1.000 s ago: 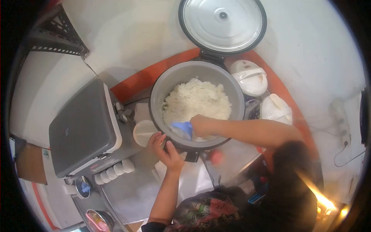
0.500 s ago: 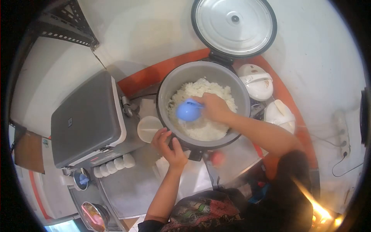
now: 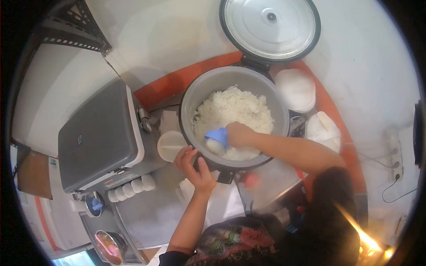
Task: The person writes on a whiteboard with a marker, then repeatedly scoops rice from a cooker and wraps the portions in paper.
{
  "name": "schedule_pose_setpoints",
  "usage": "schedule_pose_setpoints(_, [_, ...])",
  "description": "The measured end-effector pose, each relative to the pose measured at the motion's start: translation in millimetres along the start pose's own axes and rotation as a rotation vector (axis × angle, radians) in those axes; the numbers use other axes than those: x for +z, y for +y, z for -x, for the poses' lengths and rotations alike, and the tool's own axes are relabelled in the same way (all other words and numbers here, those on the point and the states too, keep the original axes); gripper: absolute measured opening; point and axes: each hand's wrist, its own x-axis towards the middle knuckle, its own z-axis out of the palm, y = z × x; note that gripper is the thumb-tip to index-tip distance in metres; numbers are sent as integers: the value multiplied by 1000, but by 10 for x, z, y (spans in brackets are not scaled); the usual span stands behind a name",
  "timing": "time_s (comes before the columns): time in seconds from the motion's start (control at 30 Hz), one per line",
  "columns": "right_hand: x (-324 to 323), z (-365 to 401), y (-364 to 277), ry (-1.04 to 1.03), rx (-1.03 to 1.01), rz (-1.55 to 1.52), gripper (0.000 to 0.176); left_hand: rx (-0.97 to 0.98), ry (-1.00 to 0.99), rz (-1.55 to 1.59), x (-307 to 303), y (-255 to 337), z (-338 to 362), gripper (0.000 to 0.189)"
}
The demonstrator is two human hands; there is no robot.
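Note:
My right hand (image 3: pixel 241 134) is closed round the handle of a blue rice scoop (image 3: pixel 218 136), down inside the cooker pot. The scoop is tipped on its side, and a white mound of rice shows at its mouth. Loose cooked rice (image 3: pixel 237 104) lies in the grey pot of a large rice cooker (image 3: pixel 202 86). Its round metal lid (image 3: pixel 253 33) is swung up at the back. At the near left rim is my left hand (image 3: pixel 195 170), thumb and fingers apart, fingertips right at the edge.
A pale round container (image 3: pixel 172 146) stands left of the cooker, beside a big grey cooler box (image 3: pixel 100 137). White lidded pieces (image 3: pixel 323 131) sit at the right. Several white rounded items (image 3: pixel 133 187) line the cooler's front. A bowl with pink utensils (image 3: pixel 110 248) is lower left.
My right hand has moved down toward the near side of the pot. The scoop has turned from dome up to its side, with rice at its mouth. My left hand stays at the rim.

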Motion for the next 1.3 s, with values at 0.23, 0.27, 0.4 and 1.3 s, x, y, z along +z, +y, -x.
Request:
schedule_pose_setpoints(0.23, [88,247,29,-9,-113,-140,27,-30,17,52,15,-25,21,24])
schedule_pose_setpoints(0.27, [49,331,37,36,-157,-152,27,-28,24,63,26,-39,28,24])
schedule_pose_setpoints(0.4, [-33,507,30,163,-249,-215,25,-14,34,57,27,-41,35,25])
schedule_pose_setpoints(1.3, [1272,1976,-562,-438,113,-1420,37,41,-1324,-511,-1460,-1423,1572,133])
